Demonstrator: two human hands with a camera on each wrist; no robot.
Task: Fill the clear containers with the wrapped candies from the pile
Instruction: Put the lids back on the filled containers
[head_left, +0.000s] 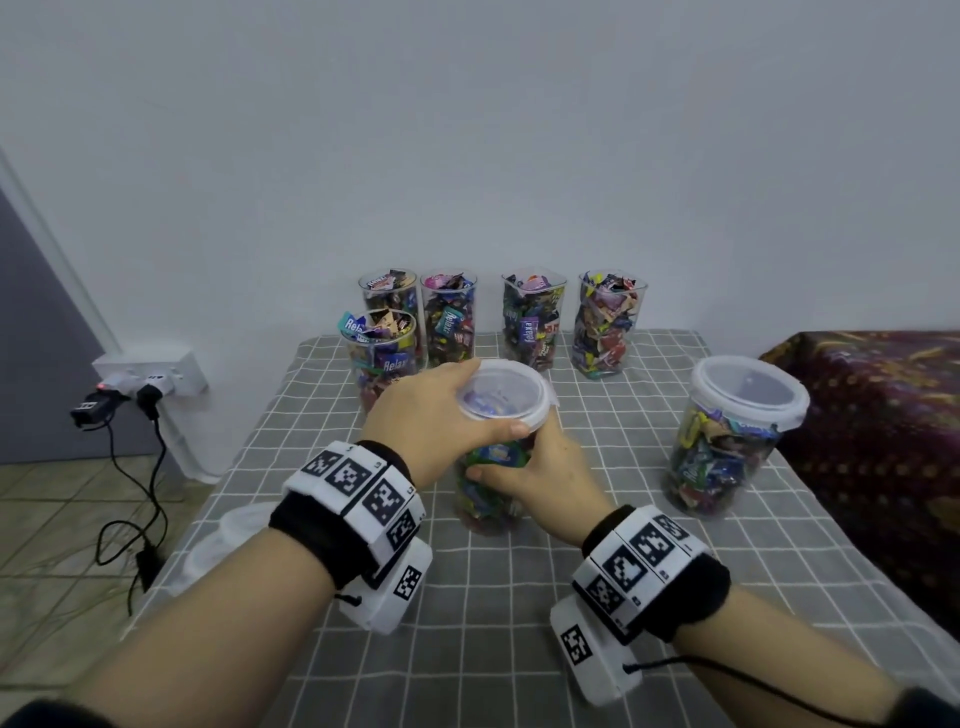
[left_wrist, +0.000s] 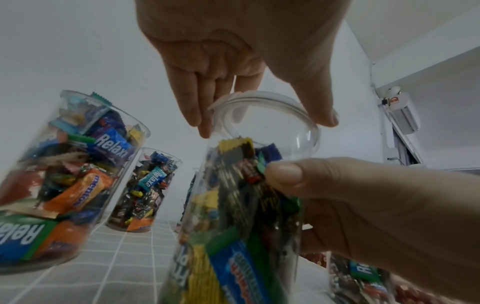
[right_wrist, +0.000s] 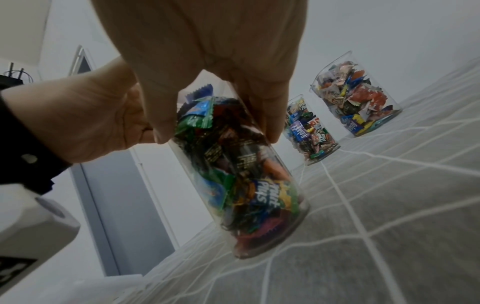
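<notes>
Nearly sealed: a lid meets its jar

Now we set a round translucent plastic lid, gripped by our left hand, onto a tall clear candy-filled container at mid-table, which our right hand clasps. Next, we judge, comes squaring the lid and pressing it home.

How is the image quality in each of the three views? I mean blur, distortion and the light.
Head view: soft, even light with no hard shadows; the cloth grid bows outward and the edges are soft. Left wrist view: the near container is smeared low down, and the lid under the left hand is faint against the wall. Right wrist view: strongly tilted; the right hand is soft, and the cloth lines curve.
</notes>
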